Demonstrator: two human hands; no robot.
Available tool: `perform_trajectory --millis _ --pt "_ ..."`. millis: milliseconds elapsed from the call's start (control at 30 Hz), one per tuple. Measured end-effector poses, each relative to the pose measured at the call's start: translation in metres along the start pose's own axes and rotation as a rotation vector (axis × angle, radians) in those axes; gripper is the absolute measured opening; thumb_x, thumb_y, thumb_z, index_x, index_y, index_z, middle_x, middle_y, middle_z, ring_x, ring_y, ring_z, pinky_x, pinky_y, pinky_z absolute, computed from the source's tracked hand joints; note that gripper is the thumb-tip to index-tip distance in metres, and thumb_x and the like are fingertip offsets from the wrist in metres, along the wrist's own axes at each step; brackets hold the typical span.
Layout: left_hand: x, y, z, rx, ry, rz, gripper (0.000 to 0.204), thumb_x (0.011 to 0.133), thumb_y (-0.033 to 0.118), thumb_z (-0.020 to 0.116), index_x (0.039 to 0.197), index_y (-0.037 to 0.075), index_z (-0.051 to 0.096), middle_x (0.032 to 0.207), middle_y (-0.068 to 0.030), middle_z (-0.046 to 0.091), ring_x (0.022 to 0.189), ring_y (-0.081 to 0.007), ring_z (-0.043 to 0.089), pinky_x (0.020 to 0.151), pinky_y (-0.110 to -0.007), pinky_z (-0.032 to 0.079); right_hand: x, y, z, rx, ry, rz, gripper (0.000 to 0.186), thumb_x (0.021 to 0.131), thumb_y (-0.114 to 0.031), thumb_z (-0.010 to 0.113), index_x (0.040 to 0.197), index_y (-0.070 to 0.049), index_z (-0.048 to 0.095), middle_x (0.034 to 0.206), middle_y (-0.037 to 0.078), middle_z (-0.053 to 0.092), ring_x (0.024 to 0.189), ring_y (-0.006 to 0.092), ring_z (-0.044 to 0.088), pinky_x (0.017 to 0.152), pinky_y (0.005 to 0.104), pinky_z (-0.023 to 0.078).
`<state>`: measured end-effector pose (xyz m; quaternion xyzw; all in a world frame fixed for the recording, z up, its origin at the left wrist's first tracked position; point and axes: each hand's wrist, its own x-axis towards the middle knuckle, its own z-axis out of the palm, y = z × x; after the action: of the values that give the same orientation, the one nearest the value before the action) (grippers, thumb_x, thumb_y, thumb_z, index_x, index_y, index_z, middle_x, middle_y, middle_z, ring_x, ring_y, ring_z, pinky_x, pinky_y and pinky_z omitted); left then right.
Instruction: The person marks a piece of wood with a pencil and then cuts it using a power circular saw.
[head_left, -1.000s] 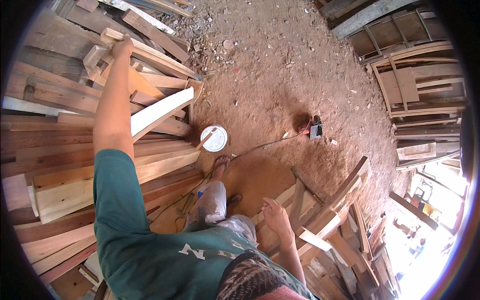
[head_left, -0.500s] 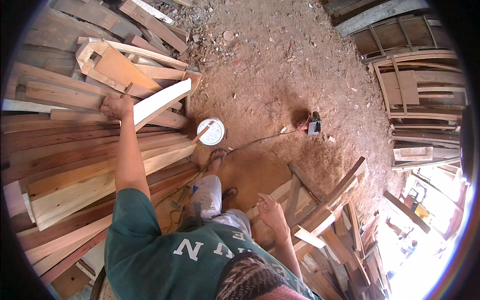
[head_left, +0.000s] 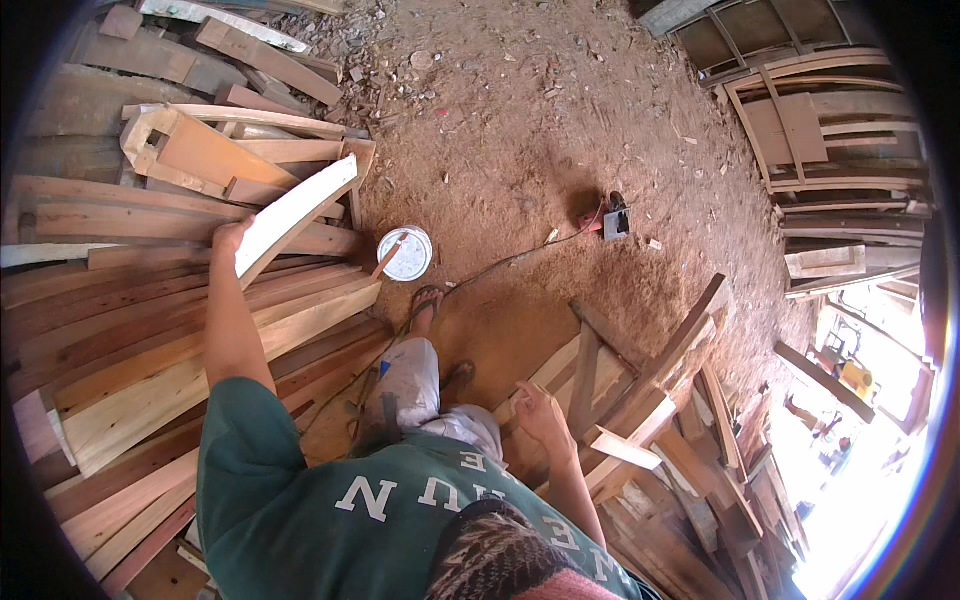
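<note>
Here, the left hand [head_left: 233,233] is placed at the near end of a white-faced board [head_left: 298,208], which is slanted over the stacked planks [head_left: 140,390]; whether the fingers are closed around it cannot be told. The right hand [head_left: 541,411] is held half open, its fingers loosely bent, near a pile of timber [head_left: 648,420]. A round white bucket [head_left: 412,258] is seen just beyond the planks, overlapped by a wooden stick [head_left: 385,262]. On the dirt floor [head_left: 540,130], a red power tool [head_left: 606,220] is shown, its cord [head_left: 500,268] trailed toward the sandalled foot [head_left: 426,310].
</note>
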<state>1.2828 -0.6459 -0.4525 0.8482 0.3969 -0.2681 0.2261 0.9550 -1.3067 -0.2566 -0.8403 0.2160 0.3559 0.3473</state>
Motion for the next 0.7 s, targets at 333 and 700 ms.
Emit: perform_trajectory --millis 333,700 --pt "-0.193 0.118 0.012 0.304 0.338 0.620 0.026 0.092 0.005 0.064 0.113 0.006 0.078 0.111 -0.0210 0.077 0.110 -0.0422 0.071 0.095 -0.050 0.055 -0.021 0.021 0.005 0.054 0.017 -0.035 0.040 0.095 -0.017 0.067 0.132 -0.002 0.068 0.118 0.026 0.072 0.112 0.0441 0.070 0.098 0.0497 0.056" --pt "-0.553 0.234 -0.159 0.601 0.264 1.496 0.025 0.088 0.004 0.073 0.113 0.005 0.076 0.118 -0.0179 0.074 0.116 -0.0377 0.067 0.106 -0.046 0.048 -0.067 0.004 -0.061 0.030 0.452 -0.496 0.092 0.084 -0.020 0.083 0.162 -0.008 0.037 0.155 0.023 0.046 0.141 0.0448 0.047 0.120 0.0514 0.040"
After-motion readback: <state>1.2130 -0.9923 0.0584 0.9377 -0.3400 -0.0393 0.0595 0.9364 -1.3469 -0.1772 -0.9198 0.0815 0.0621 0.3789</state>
